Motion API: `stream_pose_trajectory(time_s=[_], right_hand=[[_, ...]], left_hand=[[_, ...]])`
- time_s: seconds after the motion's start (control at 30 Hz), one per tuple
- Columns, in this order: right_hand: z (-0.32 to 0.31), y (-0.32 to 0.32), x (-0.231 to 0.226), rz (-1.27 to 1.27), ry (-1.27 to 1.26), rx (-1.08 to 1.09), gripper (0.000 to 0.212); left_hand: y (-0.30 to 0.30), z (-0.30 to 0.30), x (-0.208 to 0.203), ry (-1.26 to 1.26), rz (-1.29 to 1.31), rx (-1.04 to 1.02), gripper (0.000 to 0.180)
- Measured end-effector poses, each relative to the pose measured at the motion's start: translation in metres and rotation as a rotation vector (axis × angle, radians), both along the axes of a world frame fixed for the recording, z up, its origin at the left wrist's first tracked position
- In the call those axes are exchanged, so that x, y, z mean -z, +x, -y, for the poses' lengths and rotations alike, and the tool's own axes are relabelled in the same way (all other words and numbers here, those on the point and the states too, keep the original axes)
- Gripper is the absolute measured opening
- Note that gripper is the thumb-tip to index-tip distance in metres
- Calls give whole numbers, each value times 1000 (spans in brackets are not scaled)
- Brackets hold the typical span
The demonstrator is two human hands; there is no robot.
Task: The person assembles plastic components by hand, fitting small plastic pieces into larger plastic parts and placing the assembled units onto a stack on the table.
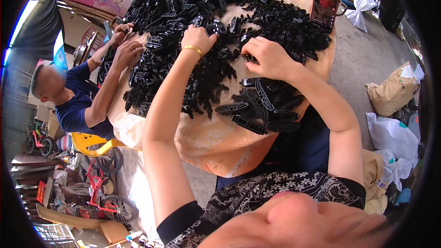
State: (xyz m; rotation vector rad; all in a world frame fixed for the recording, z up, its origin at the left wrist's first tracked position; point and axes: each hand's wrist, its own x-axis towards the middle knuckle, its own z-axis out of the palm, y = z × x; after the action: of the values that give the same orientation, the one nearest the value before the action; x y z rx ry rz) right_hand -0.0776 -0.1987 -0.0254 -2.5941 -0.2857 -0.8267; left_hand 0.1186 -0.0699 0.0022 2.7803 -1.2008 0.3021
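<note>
My left hand (pixel 197 40), with a gold bracelet at the wrist, reaches into a large heap of black plastic pieces (pixel 165 32). Its fingers are curled down among long, slotted parts, and their tips are hidden. To the right, my right hand (pixel 266 57) is held with bent fingers at the edge of a pile of small, jagged black pieces (pixel 287 27); what its fingertips hold, if anything, does not show. Below it, nearer to me, lies a small stack of long oval black pieces with cut-out slots (pixel 262 103).
A pale, stained cover (pixel 206 142) drapes the table. A phone (pixel 324 7) stands upright at the far right, by a mug handle. At the left, another person (pixel 76 92) works at the heap with both hands. Sacks (pixel 392 89) line the right; a red bicycle (pixel 98 183) stands lower left.
</note>
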Motion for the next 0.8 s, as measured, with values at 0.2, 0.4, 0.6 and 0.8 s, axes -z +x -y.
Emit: stream_pose_trajectory(time_s=[0.2,0.4,0.6,0.8], right_hand=[[-5,-2,-5,-113,18,-58,19],[1,-1,4,95,77,-113,19],[-4,-4,-5,148,137,-175,22],[-6,-8,-3,71,249,-242,31]], left_hand=[[16,19,-3,142,-180,-75,50],[-12,-3,7,-139,-168,101,30],[-38,-34,7,-794,-372,126,51],[-85,-41,-11,-997,-1312,282,32]])
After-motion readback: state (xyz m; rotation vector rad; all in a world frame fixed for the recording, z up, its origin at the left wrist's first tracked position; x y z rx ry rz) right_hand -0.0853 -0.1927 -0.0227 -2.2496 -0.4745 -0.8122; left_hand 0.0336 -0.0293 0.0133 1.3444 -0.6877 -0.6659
